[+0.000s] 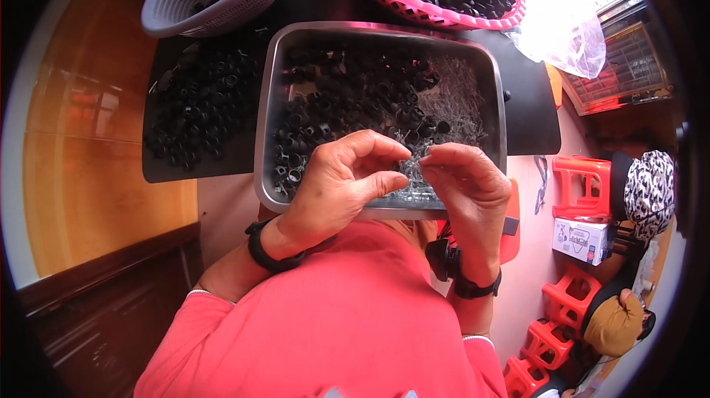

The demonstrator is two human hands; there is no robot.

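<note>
Above the near part of a metal tray (384,27), my two hands face each other with their fingertips a short gap apart. My left hand (336,180) is curled in a pinch, thumb and forefinger bent toward each other. Whatever sits between those tips is too small to make out against the dark parts behind. The fingers of my right hand (473,187) are bent together at the tips, and what they hold cannot be made out either. Beneath lie many small black ring-like parts (347,95) and a heap of thin clear plastic pieces (455,106) at the tray's right side.
Loose black parts (196,113) are piled on the dark table (526,87) left of the tray. Behind stand a pale basket (214,10) and a pink basket (444,17) of black caps. Red stools (580,184) and a white box (582,240) stand on the floor at right.
</note>
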